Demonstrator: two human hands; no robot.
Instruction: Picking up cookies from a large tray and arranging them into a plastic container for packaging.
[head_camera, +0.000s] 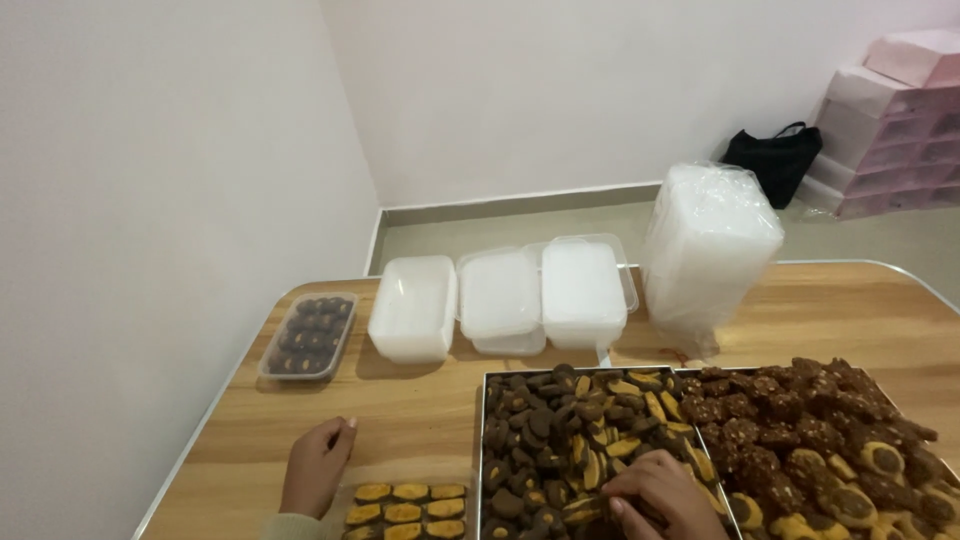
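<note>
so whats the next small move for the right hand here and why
Probably lift one cookie out of the metal tray and carry it to the clear container by the left hand. The right hand is down among the mixed cookies, and the container's rows look only partly filled.

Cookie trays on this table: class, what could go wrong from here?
1. The tall bagged stack of containers leans slightly and might topple onto the cookie tray.
2. The right hand digs into heaped cookies; some may spill or break.
3. The filled box sits near the table edge and could be knocked off.
</note>
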